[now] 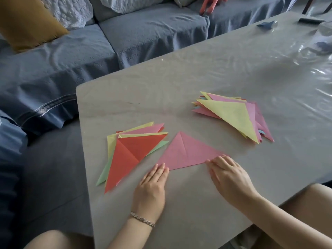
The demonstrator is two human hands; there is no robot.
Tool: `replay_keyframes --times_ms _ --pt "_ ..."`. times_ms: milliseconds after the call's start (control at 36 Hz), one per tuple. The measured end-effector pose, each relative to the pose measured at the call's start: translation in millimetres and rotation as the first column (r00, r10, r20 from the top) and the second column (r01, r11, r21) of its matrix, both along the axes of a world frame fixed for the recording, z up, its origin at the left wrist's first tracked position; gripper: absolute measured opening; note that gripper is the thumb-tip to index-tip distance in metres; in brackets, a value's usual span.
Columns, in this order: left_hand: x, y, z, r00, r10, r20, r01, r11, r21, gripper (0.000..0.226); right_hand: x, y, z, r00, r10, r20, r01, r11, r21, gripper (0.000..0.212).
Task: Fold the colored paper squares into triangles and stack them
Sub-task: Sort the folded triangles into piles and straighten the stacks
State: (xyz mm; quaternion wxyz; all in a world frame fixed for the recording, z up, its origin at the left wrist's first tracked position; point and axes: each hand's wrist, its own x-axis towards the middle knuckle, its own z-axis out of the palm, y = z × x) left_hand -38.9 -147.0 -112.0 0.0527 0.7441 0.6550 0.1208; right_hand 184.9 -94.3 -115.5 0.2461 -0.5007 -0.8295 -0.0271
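A pink paper triangle (186, 153) lies flat on the table in front of me, with a crease down from its top corner. My left hand (152, 186) lies flat with straight fingers, the fingertips touching the triangle's near left corner. My right hand (228, 177) presses its fingertips on the triangle's right corner. To the left sits a fanned pile of triangles (129, 151) with a red one on top over yellow, pink and green ones. At the right lies a second pile (235, 115), topped by a yellow triangle over pink ones.
The grey table (179, 87) wears a glossy clear cover. A blue sofa (107, 42) with a mustard cushion (27, 20) stands behind and to the left. Another person's hand (210, 4) rests on the sofa. Small dark objects (267, 25) sit at the table's far right.
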Motion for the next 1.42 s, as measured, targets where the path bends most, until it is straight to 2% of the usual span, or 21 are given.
replay_keyframes --times_ms 194,444,583,667,694,722,806,861,889,972,1028,1083,1139,1306,1361,1417 --pt "-21.7 -9.0 2.1 0.997 0.075 -0.016 -0.075 0.997 -0.005 0.053 22.0 3.4 1.1 0.995 -0.093 0.020 0.093 0.996 0.017 0.040" --pt "-18.7 -13.8 4.0 0.993 0.122 -0.004 -0.121 0.993 0.012 0.050 31.6 0.5 8.7 0.987 -0.156 0.048 0.160 0.983 -0.092 0.042" --pt "-23.5 -16.2 7.1 0.990 0.140 -0.004 -0.140 0.990 0.005 0.049 33.3 2.3 11.4 0.975 -0.219 0.047 0.223 0.967 -0.124 0.030" --pt "-25.4 -16.4 6.4 0.990 0.143 -0.011 -0.143 0.989 0.024 0.042 27.8 4.4 14.6 0.965 -0.256 0.058 0.261 0.957 -0.126 0.008" --pt "-25.4 -16.6 5.3 0.989 0.150 -0.014 -0.149 0.988 0.038 0.037 25.8 5.6 16.2 0.962 -0.265 0.064 0.271 0.952 -0.144 0.006" --pt "-25.1 -16.2 3.7 0.987 0.157 -0.015 -0.156 0.987 0.046 0.033 24.2 6.9 18.1 0.959 -0.276 0.068 0.284 0.944 -0.171 0.006" --pt "-22.7 -13.8 4.6 0.980 0.197 0.033 -0.197 0.980 0.009 0.044 21.7 12.3 24.5 0.944 -0.317 0.091 0.330 0.904 -0.272 0.008" --pt "-23.2 -11.6 13.5 0.979 0.192 0.074 -0.198 0.978 0.072 0.034 15.8 17.1 33.1 0.933 -0.329 0.146 0.359 0.863 -0.355 0.007" --pt "-25.2 -8.8 20.0 0.981 0.171 0.090 -0.182 0.975 0.128 0.026 11.1 20.3 37.9 0.936 -0.313 0.164 0.353 0.849 -0.394 0.011" --pt "-37.0 5.7 37.7 0.985 0.150 0.083 -0.165 0.962 0.215 0.023 -6.9 32.6 50.9 0.961 -0.234 0.148 0.277 0.833 -0.480 0.039" --pt "-47.3 17.1 40.5 0.974 0.226 0.026 -0.228 0.961 0.155 0.038 -21.5 42.1 55.3 0.969 -0.199 0.148 0.248 0.793 -0.556 0.060" --pt "-55.4 25.3 43.4 0.955 0.293 -0.040 -0.293 0.956 0.011 0.055 -34.8 51.3 54.8 0.963 -0.182 0.198 0.267 0.730 -0.629 0.080" --pt "-60.1 29.5 44.5 0.939 0.331 -0.092 -0.341 0.932 -0.123 0.061 -43.5 59.2 53.8 0.950 -0.165 0.265 0.305 0.671 -0.676 0.088" --pt "-67.7 28.2 39.8 0.920 0.388 -0.054 -0.389 0.889 -0.241 0.045 -44.4 72.8 54.1 0.935 -0.175 0.308 0.347 0.631 -0.694 0.085" --pt "-67.4 27.1 38.4 0.915 0.400 -0.046 -0.399 0.886 -0.234 0.041 -43.3 73.0 53.3 0.929 -0.193 0.317 0.368 0.594 -0.716 0.077" --pt "-65.3 26.1 39.6 0.911 0.410 -0.037 -0.409 0.889 -0.208 0.039 -40.5 70.5 51.2 0.930 -0.189 0.315 0.365 0.576 -0.731 0.061"
